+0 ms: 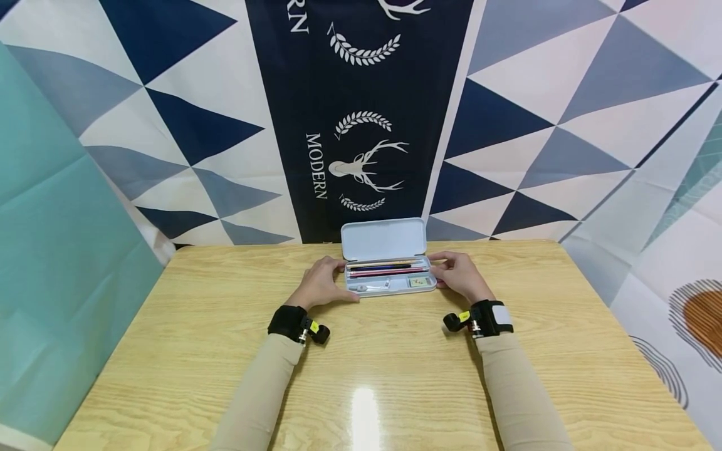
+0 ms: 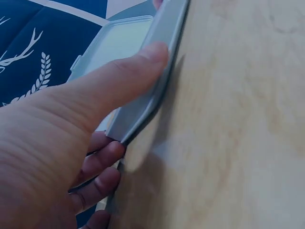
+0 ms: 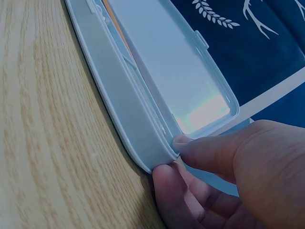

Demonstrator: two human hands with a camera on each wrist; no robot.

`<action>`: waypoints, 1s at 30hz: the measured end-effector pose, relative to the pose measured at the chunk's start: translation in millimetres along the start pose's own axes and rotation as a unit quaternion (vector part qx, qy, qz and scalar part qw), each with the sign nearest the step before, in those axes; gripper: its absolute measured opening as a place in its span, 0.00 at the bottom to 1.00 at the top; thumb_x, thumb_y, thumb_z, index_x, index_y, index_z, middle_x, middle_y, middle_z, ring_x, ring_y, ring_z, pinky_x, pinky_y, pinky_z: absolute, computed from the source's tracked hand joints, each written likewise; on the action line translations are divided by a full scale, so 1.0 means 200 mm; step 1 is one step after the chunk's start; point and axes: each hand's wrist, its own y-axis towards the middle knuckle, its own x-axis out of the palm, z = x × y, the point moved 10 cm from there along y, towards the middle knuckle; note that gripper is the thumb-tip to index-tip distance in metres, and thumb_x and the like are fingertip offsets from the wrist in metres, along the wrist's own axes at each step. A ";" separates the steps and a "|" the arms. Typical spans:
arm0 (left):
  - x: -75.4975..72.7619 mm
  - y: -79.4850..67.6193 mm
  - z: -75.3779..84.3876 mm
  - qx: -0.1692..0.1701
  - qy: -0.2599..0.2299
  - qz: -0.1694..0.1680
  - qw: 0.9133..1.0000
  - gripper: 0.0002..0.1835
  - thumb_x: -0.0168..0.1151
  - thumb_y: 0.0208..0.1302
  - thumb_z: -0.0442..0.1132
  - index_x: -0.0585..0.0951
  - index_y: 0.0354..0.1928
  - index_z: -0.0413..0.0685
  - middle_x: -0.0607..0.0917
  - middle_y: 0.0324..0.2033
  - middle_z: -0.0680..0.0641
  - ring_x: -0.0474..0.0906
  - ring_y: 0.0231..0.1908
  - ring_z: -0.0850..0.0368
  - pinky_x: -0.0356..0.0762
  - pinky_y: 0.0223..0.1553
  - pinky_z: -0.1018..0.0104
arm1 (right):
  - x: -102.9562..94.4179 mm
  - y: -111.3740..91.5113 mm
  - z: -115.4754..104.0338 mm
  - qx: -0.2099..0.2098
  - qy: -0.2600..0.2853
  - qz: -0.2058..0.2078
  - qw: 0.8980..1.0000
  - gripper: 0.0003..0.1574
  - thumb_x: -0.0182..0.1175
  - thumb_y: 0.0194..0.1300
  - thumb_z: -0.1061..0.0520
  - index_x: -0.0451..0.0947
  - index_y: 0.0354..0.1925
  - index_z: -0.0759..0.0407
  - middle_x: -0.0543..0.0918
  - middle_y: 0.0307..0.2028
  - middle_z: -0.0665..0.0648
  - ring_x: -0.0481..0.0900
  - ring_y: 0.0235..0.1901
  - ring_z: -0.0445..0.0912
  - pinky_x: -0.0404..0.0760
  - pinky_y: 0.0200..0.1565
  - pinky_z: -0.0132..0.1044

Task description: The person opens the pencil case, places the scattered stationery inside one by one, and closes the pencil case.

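Observation:
A pale blue pencil case (image 1: 395,292) lies at the table's far edge, its lid (image 1: 383,239) raised at the back. Inside are several pencils or pens (image 1: 383,272), a small patterned block (image 1: 419,282) resembling an eraser, and a thin whitish tool (image 1: 366,288) of unclear kind. My left hand (image 1: 324,282) grips the left end, thumb along the front wall and fingers around the corner in the left wrist view. At the other end, my right hand (image 1: 459,275) pinches the corner; the right wrist view has its thumb (image 3: 190,147) on the rim.
The wooden table (image 1: 395,369) extends toward me from the case. Directly behind stands a patterned cloth backdrop (image 1: 361,125). A teal cloth (image 1: 62,250) hangs along the left side, and a pale patterned cloth (image 1: 648,250) along the right.

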 end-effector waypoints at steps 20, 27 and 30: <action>0.00 -0.01 -0.01 -0.011 -0.012 0.011 1.000 0.50 0.91 0.53 0.56 0.81 0.77 0.47 0.85 0.62 0.44 0.77 0.66 0.45 0.71 0.71 0.44 | 0.00 0.00 -0.01 -0.007 -0.010 0.004 1.000 0.27 0.62 0.84 0.61 0.79 0.76 0.64 0.88 0.52 0.69 0.85 0.37 0.42 0.88 0.36 0.27; 0.00 0.00 -0.01 -0.012 -0.011 0.012 1.000 0.50 0.91 0.53 0.56 0.81 0.77 0.47 0.84 0.63 0.44 0.77 0.66 0.45 0.71 0.71 0.44 | 0.00 0.00 -0.03 -0.010 -0.019 -0.016 1.000 0.31 0.63 0.84 0.60 0.75 0.78 0.67 0.89 0.53 0.70 0.86 0.35 0.40 0.88 0.36 0.28; 0.00 -0.01 -0.01 -0.011 -0.012 0.013 1.000 0.50 0.91 0.53 0.56 0.81 0.77 0.47 0.85 0.63 0.44 0.77 0.67 0.45 0.71 0.71 0.44 | 0.00 0.00 -0.06 -0.006 -0.028 -0.036 0.999 0.37 0.65 0.83 0.57 0.69 0.82 0.69 0.89 0.54 0.71 0.87 0.34 0.41 0.88 0.38 0.30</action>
